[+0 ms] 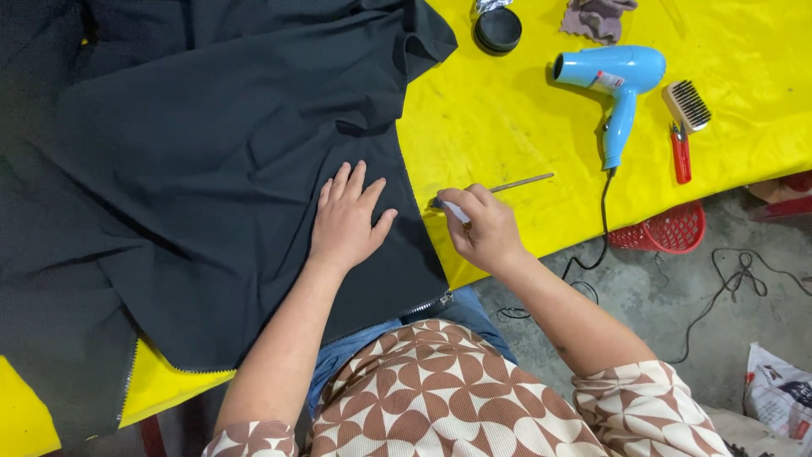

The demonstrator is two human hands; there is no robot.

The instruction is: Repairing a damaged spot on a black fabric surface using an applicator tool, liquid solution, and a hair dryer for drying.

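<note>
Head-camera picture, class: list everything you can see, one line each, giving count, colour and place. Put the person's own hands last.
Garment: one, black, with a zipper edge, spread over the left of the table.
Table cover: one, yellow, under everything.
Hair dryer: one, light blue, upper right, black cord trailing to the floor.
Brush: one, wooden with dark bristles, right of the dryer.
Clippers: one, red, below the brush.
Round tin: one, black, top centre.
Cloth: one, brownish, top edge.
Basket: one, red, on the floor.
Left hand: flat on the garment.
Right hand: grips a thin tool at the garment's edge.
</note>
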